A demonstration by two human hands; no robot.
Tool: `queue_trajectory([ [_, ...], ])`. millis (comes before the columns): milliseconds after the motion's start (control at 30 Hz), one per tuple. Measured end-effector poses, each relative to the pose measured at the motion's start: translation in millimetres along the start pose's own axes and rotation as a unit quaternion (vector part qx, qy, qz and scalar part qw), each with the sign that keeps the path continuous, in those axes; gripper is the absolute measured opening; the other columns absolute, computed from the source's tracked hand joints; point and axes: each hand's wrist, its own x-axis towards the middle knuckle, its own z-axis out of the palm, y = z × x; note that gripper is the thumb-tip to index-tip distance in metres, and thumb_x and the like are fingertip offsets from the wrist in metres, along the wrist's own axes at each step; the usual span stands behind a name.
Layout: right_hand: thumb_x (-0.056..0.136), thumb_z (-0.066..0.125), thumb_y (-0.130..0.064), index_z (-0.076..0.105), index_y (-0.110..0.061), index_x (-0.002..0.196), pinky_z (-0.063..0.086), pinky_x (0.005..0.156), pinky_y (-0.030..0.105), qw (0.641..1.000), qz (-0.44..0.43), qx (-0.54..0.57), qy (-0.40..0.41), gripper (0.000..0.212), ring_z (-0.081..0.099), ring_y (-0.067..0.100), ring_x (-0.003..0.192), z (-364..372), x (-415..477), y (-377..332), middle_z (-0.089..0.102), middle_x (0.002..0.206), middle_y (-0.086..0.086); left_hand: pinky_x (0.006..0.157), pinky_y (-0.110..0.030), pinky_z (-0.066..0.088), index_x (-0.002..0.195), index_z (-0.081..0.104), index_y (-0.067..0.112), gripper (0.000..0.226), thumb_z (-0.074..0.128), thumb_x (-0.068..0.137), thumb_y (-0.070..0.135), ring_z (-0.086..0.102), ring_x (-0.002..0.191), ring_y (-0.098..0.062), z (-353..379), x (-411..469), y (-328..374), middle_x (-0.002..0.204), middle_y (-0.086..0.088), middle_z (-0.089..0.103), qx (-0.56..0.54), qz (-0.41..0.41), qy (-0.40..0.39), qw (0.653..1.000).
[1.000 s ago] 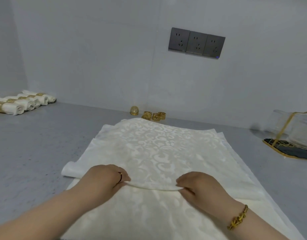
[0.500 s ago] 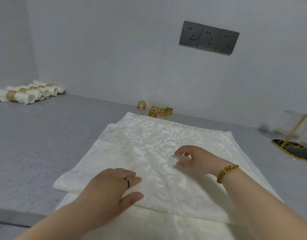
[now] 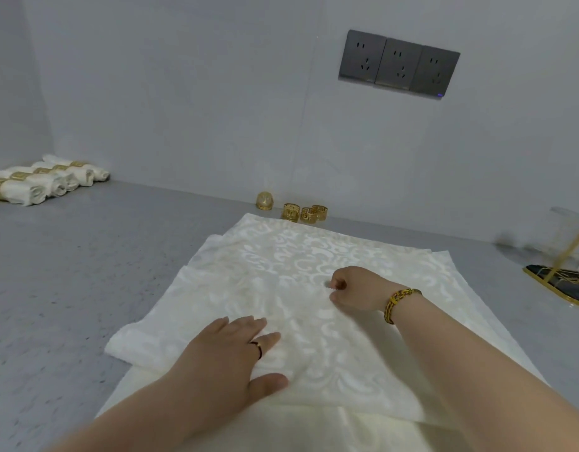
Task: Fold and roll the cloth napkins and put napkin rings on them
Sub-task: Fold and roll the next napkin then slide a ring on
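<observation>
Left grip [image 3: 229,357] lay flat, fingers straight and together, palm pressing the near left part of the folded cloth napkin [image 3: 281,256]; a dark ring [image 3: 258,347] showed on one finger. Right grip [image 3: 356,288] sat beyond and to the right of the left one, on the middle of the same napkin, fingers curled in toward the thumb; whether fabric was pinched between them could not be told. A gold bracelet [image 3: 399,303] circled that wrist. The napkin, cream damask, lay spread under both grips on the grey worktop [image 3: 69,272], its near edge overlying a second cream cloth [image 3: 363,429] that reached out toward the camera. Beyond the right grip, past the napkin's far edge and against the wall, stood three gold napkin rings [image 3: 304,212], just beside them a small gold dome [image 3: 264,201]. Far to the left of the left grip lay a row of rolled napkins [image 3: 43,181], each with a gold ring on. Well right of the right grip stood a black and gold stand [image 3: 562,282], partly blurred. Grey wall sockets [image 3: 399,65] above.
</observation>
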Motion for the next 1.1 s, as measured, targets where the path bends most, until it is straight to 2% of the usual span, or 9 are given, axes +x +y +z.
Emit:
queue_trajectory([
  [100,0.090,0.042,-0.011,0.044,-0.017,0.073,0.032,0.057,0.019,1.000,0.005,-0.006,0.029,0.017,0.050,0.016,0.082,-6,21,0,0.056,0.116,0.002,0.111,-0.024,-0.007,0.146,0.003,0.035,0.149,-0.048,0.011,0.072,-0.004,0.142,-0.004,-5,11,-16,0.155,0.012,-0.001,0.012,-0.025,0.018,0.999],
  [267,0.091,0.040,-0.010,0.056,-0.006,0.100,0.034,0.067,0.022,0.998,0.031,-0.024,0.050,0.018,0.044,0.017,0.086,-13,55,-1,0.055,0.106,0.009,0.108,-0.020,-0.008,0.146,0.008,0.036,0.143,-0.052,0.020,0.067,0.001,0.141,0.000,-18,26,-36,0.155,0.015,0.006,0.017,-0.051,0.100,0.994],
  [400,0.092,0.040,-0.009,0.053,-0.012,0.087,0.033,0.064,0.021,0.997,0.049,-0.019,0.057,0.015,0.045,0.019,0.088,-10,78,2,0.055,0.116,0.011,0.099,-0.020,0.022,0.113,0.064,0.033,0.094,-0.016,0.081,0.068,0.057,0.111,0.000,-19,35,-39,0.122,0.009,0.061,0.024,-0.040,0.118,0.992],
  [500,0.093,0.040,-0.010,0.058,-0.009,0.100,0.033,0.074,0.023,0.996,0.048,-0.008,0.077,0.019,0.053,0.026,0.104,-5,89,8,0.054,0.123,0.012,0.100,-0.020,0.019,0.114,0.062,0.037,0.086,-0.010,0.082,0.071,0.050,0.117,0.002,-7,41,-49,0.126,0.011,0.057,0.014,-0.001,0.076,0.997],
  [633,0.092,0.040,-0.009,0.046,-0.018,0.073,0.035,0.075,0.023,0.993,0.050,-0.001,0.104,0.022,0.053,0.026,0.107,-1,97,13,0.055,0.122,0.010,0.102,-0.012,0.013,0.111,0.051,0.042,0.064,-0.002,0.086,0.066,0.048,0.103,0.006,2,43,-51,0.104,0.022,0.066,0.021,0.033,0.095,0.995],
  [700,0.093,0.040,-0.011,0.053,-0.014,0.088,0.037,0.077,0.025,0.992,0.053,-0.006,0.113,0.014,0.052,0.026,0.108,0,99,14,0.055,0.121,0.011,0.102,-0.012,0.012,0.114,0.041,0.039,0.041,0.016,0.088,0.058,0.043,0.103,0.005,3,41,-49,0.104,0.023,0.066,0.007,0.074,0.131,0.989],
  [767,0.094,0.039,-0.011,0.056,-0.007,0.107,0.040,0.084,0.028,0.990,0.061,-0.019,0.123,0.022,0.051,0.027,0.109,1,100,13,0.055,0.120,0.012,0.102,-0.013,0.013,0.113,0.042,0.035,0.046,0.036,0.070,0.049,0.044,0.101,0.004,3,40,-48,0.102,0.020,0.068,-0.001,0.091,0.162,0.983],
  [833,0.094,0.038,-0.011,0.055,-0.004,0.112,0.040,0.088,0.030,0.988,0.071,-0.032,0.135,0.026,0.050,0.028,0.110,2,101,13,0.054,0.119,0.013,0.101,-0.014,0.014,0.112,0.043,0.033,0.054,0.036,0.059,0.040,0.044,0.099,0.003,4,40,-51,0.100,0.018,0.069,-0.004,0.089,0.182,0.979],
  [1100,0.094,0.037,-0.012,0.053,-0.008,0.114,0.037,0.090,0.031,0.981,0.084,-0.064,0.163,0.026,0.047,0.027,0.111,7,102,13,0.053,0.119,0.012,0.088,-0.015,0.032,0.088,0.073,0.035,0.053,0.032,0.055,0.032,0.066,0.085,0.001,8,43,-52,0.092,0.017,0.071,-0.006,0.080,0.144,0.986],
])
